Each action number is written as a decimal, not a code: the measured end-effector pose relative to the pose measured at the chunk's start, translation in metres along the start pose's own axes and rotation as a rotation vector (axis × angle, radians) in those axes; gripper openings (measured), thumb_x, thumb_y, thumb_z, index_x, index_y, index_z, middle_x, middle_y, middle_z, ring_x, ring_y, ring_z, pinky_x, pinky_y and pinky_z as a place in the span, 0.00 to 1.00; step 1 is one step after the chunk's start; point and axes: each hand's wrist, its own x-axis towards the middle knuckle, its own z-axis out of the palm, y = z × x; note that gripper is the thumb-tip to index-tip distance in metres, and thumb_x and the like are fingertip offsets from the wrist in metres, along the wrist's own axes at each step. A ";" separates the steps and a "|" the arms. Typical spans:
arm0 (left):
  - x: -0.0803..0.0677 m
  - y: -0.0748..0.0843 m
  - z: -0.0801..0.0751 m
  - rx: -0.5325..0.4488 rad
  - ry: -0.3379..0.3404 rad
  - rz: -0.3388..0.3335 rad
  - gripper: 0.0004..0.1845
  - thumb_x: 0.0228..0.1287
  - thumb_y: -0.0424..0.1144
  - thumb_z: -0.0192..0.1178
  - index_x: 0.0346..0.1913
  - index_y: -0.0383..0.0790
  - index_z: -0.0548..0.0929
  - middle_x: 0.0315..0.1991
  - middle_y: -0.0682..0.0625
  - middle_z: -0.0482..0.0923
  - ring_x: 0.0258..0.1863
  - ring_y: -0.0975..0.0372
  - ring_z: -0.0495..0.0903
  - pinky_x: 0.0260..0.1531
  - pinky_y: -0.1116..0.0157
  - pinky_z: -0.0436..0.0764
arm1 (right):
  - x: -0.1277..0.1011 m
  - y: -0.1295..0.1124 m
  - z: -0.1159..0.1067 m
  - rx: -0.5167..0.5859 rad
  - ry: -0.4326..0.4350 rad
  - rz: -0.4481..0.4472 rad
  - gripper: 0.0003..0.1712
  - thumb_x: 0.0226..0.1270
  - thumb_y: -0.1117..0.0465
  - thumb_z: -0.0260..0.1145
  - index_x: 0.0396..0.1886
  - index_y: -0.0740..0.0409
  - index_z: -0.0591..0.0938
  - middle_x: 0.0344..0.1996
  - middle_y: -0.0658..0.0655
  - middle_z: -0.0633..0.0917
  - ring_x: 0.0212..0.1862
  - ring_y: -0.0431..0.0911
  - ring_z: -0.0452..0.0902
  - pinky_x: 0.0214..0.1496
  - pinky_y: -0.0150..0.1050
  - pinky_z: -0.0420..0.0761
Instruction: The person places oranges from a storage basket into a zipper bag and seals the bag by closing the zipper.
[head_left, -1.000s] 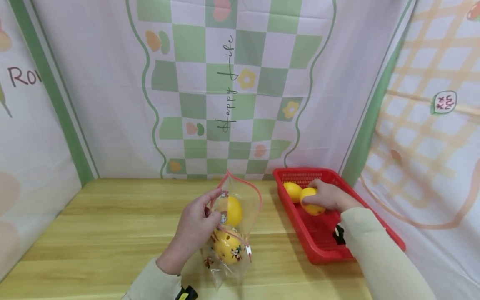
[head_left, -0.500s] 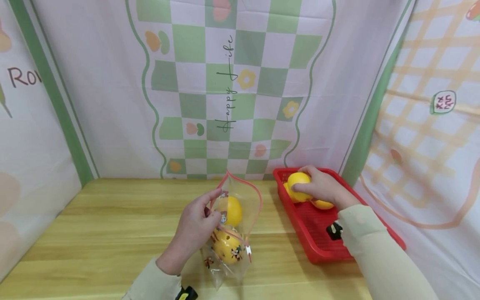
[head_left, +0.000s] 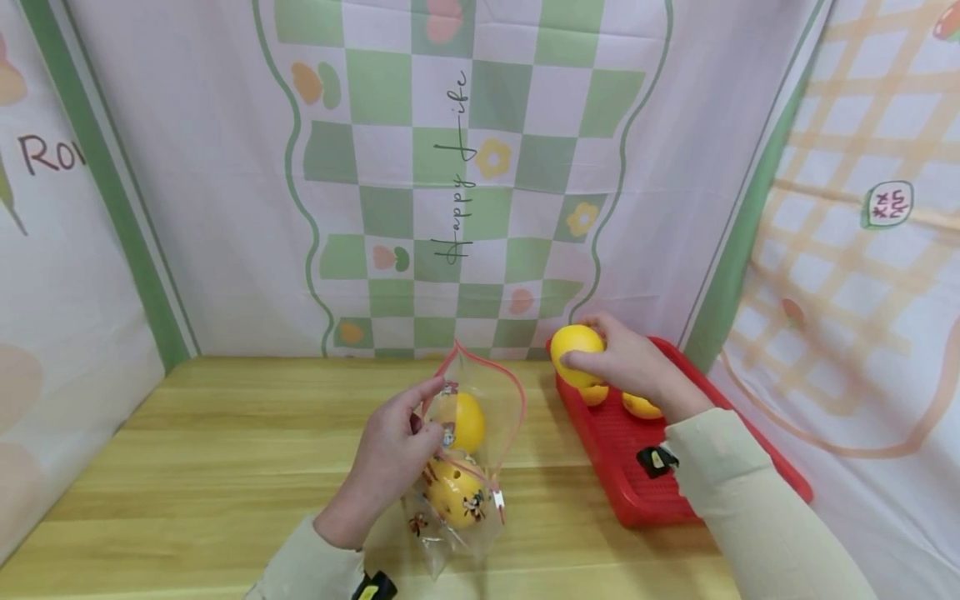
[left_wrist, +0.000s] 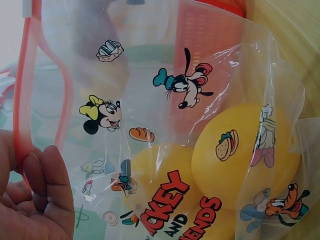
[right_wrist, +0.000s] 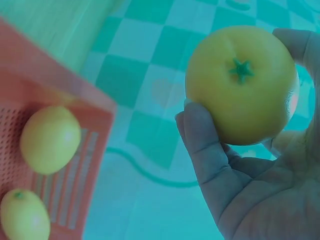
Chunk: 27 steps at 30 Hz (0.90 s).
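In the head view my left hand pinches the red-edged mouth of a clear zip bag printed with cartoon figures. The bag stands upright on the table with its mouth spread. Inside it are yellow-orange round fruits, an upper one and a lower one; the left wrist view shows them bunched behind the printed film. My right hand grips an orange above the far left corner of the red basket. A green star-shaped stem mark shows on this orange in the right wrist view.
Two more yellow-orange fruits, one partly hidden by the held orange and another, lie in the basket's far end. The wooden table meets printed cloth walls at the back and sides.
My right hand has lifted the orange out of the basket, moving up and to the left past the other fruits. The left hand and the bag have stayed in place.
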 end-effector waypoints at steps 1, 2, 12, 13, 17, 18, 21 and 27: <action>0.000 0.000 0.000 0.002 0.000 0.002 0.33 0.62 0.25 0.57 0.72 0.46 0.78 0.27 0.50 0.74 0.15 0.67 0.64 0.13 0.73 0.64 | -0.001 -0.003 0.000 0.010 0.000 -0.006 0.41 0.66 0.37 0.67 0.72 0.48 0.66 0.55 0.58 0.79 0.47 0.53 0.79 0.45 0.42 0.80; 0.000 0.000 0.000 0.004 0.000 0.003 0.33 0.62 0.25 0.57 0.72 0.46 0.77 0.27 0.50 0.74 0.15 0.67 0.63 0.13 0.73 0.64 | -0.002 -0.007 0.001 0.019 0.001 -0.012 0.41 0.66 0.37 0.67 0.72 0.48 0.66 0.55 0.58 0.79 0.46 0.53 0.79 0.44 0.42 0.80; 0.001 0.001 0.000 0.007 -0.003 -0.023 0.33 0.63 0.28 0.57 0.73 0.49 0.77 0.16 0.52 0.69 0.14 0.66 0.63 0.12 0.74 0.63 | -0.011 -0.042 0.003 0.103 0.019 -0.069 0.37 0.65 0.40 0.68 0.68 0.47 0.68 0.51 0.59 0.81 0.44 0.54 0.81 0.43 0.42 0.82; 0.001 0.000 0.000 0.009 -0.002 -0.021 0.33 0.63 0.28 0.57 0.73 0.49 0.77 0.17 0.52 0.69 0.14 0.66 0.63 0.12 0.74 0.64 | -0.013 -0.045 0.003 0.109 0.021 -0.073 0.37 0.65 0.40 0.68 0.69 0.47 0.67 0.52 0.59 0.81 0.45 0.54 0.80 0.43 0.42 0.82; 0.001 0.000 0.000 0.014 -0.002 -0.013 0.33 0.63 0.26 0.57 0.72 0.48 0.78 0.18 0.52 0.70 0.15 0.66 0.64 0.12 0.73 0.64 | -0.016 -0.054 0.006 0.139 0.021 -0.079 0.37 0.65 0.41 0.69 0.69 0.47 0.68 0.52 0.59 0.81 0.46 0.54 0.80 0.43 0.42 0.82; 0.001 0.000 0.000 0.014 -0.001 -0.010 0.33 0.63 0.26 0.57 0.72 0.48 0.78 0.19 0.51 0.70 0.15 0.66 0.64 0.12 0.73 0.64 | -0.017 -0.056 0.007 0.145 0.019 -0.076 0.37 0.65 0.41 0.69 0.69 0.47 0.68 0.52 0.59 0.81 0.46 0.54 0.80 0.43 0.42 0.82; 0.001 0.001 0.000 0.016 -0.001 -0.009 0.33 0.63 0.25 0.57 0.72 0.48 0.78 0.20 0.51 0.71 0.15 0.66 0.65 0.12 0.73 0.65 | -0.019 -0.061 0.009 0.161 0.011 -0.073 0.37 0.65 0.41 0.69 0.69 0.45 0.68 0.51 0.59 0.81 0.46 0.55 0.79 0.42 0.43 0.82; 0.001 0.001 0.000 0.016 -0.005 -0.009 0.33 0.62 0.25 0.57 0.72 0.48 0.78 0.20 0.51 0.72 0.14 0.66 0.65 0.12 0.72 0.65 | -0.023 -0.071 0.013 0.198 -0.007 -0.080 0.36 0.63 0.42 0.71 0.67 0.45 0.69 0.50 0.60 0.81 0.44 0.55 0.81 0.40 0.43 0.85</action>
